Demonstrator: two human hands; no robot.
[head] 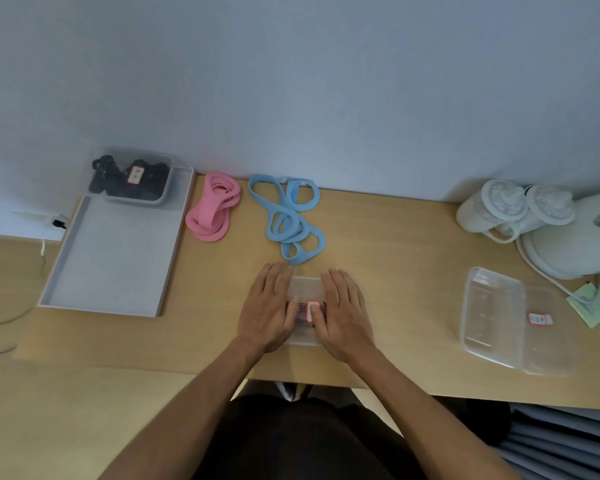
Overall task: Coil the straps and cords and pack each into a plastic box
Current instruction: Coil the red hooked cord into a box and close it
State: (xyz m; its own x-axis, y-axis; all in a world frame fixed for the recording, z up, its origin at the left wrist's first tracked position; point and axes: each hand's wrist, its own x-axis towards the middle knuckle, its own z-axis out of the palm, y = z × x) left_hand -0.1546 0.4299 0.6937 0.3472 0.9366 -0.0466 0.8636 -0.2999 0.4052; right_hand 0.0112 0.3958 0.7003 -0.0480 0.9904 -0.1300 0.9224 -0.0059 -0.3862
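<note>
Head view: lidded box [305, 289] under left hand [267, 310], right hand [343, 313].

A plain, pale blue-grey wall [291, 81] fills the upper half of the view, unbroken and evenly lit by soft, diffuse light that casts only faint shadows. A light wooden counter [413, 254] stands flush against it, its front edge running across the lower part of the scene. Low on the wall at the left sits a white socket [39, 216] with a dark plug in it, and a thin cable [11, 318] trails down over a second wood-toned surface [66, 410]. Grey pleated material [561, 441] shows below the counter's edge at the right.
</note>
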